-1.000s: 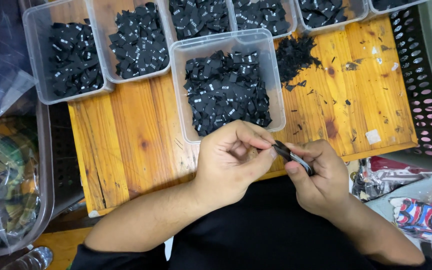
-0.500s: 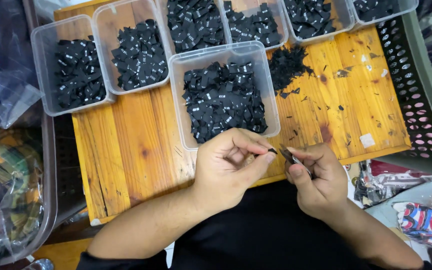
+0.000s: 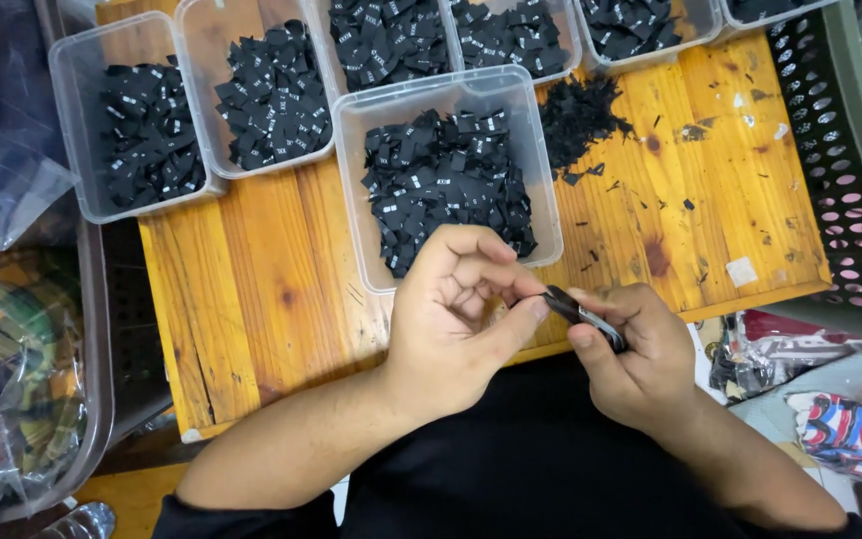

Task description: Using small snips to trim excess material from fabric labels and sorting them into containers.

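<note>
From the head camera, looking down, my left hand (image 3: pixel 456 324) sits just below the middle of the view, its fingers curled inward and its thumb and forefinger closed on the near end of a small stack of black labels (image 3: pixel 583 317). My right hand (image 3: pixel 636 354) is at 3 o'clock from the left one, touching it at the fingertips, and pinches the same stack between thumb and fingers; the stack lies tilted, its left end higher than its right. A thin white edge shows along it. I cannot tell how many labels are in the stack.

At 12 o'clock from my hands stands a clear plastic tub (image 3: pixel 351 200) heaped with loose black labels, resting on a wooden board (image 3: pixel 271 289). Its near rim is just beside my left knuckles. Further off toward 12 o'clock is a row of tubs (image 3: pixel 192 110) of the same kind, all filled with black labels. At 1 o'clock from my hands a loose pile of labels (image 3: pixel 581 115) lies straight on the board, with scraps scattered around it. At 2 o'clock, past the board's edge, is a dark green basket (image 3: pixel 850 170) with slotted walls. At 9 o'clock lie clear plastic bags (image 3: pixel 12 379) holding coloured cloth. My forearms rest over dark cloth (image 3: pixel 541 469) at 6 o'clock.
</note>
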